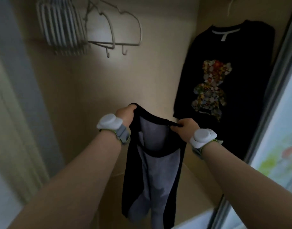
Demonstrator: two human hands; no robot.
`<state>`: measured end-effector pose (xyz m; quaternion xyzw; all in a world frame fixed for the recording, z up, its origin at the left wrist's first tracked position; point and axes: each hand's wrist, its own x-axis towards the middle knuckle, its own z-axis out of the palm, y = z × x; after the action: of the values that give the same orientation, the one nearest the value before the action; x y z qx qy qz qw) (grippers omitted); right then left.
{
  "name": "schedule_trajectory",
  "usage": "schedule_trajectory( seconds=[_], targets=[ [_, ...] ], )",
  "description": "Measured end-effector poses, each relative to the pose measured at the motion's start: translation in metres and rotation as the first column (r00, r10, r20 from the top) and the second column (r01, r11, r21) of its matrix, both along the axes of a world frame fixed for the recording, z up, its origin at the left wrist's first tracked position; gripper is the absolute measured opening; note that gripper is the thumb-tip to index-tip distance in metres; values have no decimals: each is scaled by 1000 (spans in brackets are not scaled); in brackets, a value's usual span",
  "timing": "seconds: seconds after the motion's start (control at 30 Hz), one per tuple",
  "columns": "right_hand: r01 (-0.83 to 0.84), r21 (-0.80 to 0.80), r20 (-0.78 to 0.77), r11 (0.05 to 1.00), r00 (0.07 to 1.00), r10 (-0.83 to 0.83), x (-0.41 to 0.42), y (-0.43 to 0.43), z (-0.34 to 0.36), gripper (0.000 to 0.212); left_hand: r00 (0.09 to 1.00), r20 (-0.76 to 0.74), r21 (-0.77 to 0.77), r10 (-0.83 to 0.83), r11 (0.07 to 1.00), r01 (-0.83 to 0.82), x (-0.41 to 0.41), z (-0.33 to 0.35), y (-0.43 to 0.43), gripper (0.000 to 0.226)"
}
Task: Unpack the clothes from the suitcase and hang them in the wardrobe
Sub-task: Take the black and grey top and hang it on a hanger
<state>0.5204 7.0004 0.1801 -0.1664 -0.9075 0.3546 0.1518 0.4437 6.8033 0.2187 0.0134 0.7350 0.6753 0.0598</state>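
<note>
Both hands hold one black and grey garment (152, 164) in front of the open wardrobe (142, 75). The left hand (127, 115) grips its top edge with curled fingers. The right hand (185, 128) pinches the same edge, and the cloth hangs down between the arms. White hangers (62, 28) hang in the top left corner of the wardrobe. A black sweater (224, 47) with a bear hangs at its right side.
</note>
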Motion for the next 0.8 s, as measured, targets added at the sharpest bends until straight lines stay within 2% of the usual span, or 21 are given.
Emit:
schedule_trajectory(
  seconds=[0.1,0.27,0.33,0.43,0.57,0.7,0.8],
  targets=[
    [-136,42,1,990,991,136,-14,11,13,26,996,74,153,41,987,-52,5,21,0,41],
    [-301,51,6,952,954,301,-44,8,32,23,988,46,197,145,969,-151,21,55,-4,42],
    [-344,-27,-79,939,937,341,-54,1,46,29,979,-3,232,202,953,-195,28,69,-7,37],
    [-316,-75,-287,946,915,283,-60,-7,74,37,977,-25,233,210,952,-199,32,83,-6,38],
    [-407,-111,-500,907,811,303,-63,-28,126,42,962,-48,248,270,936,-250,37,106,-10,44],
    [-503,-117,-585,856,731,350,-64,-51,183,51,949,-113,251,293,933,-258,38,127,-17,42],
    [-548,-147,-558,823,733,389,-68,-63,215,56,951,-146,195,274,950,-244,38,137,-20,41]
  ],
)
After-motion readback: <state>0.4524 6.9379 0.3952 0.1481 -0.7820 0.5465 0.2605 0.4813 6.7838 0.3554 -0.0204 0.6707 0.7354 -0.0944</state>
